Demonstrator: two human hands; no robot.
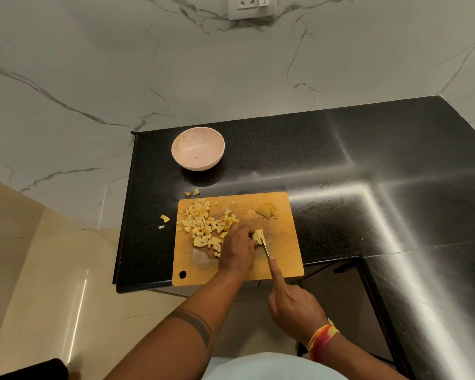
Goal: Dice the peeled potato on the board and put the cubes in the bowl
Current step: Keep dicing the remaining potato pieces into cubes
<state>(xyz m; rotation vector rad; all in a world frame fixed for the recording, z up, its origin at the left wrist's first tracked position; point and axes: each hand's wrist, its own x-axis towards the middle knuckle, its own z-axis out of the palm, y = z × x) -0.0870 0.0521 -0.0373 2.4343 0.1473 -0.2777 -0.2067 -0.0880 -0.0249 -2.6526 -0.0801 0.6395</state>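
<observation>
On the board point(283, 259): our left hand point(237, 250) pins potato strips point(258, 235); right hand point(294, 303) grips the knife point(265, 248); cubes point(203, 226) at its left edge; bowl point(198, 148) behind.

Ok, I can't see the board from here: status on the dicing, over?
Left hand holds potato strips; right hand grips knife. Cubes piled on board, a few on the counter. Bowl without cubes. Nothing in the way.

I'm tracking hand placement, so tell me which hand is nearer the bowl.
Left. The left hand rests on the board, holding potato strips, directly below the bowl in the image. The right hand grips the knife farther back, off the board's near edge.
</observation>
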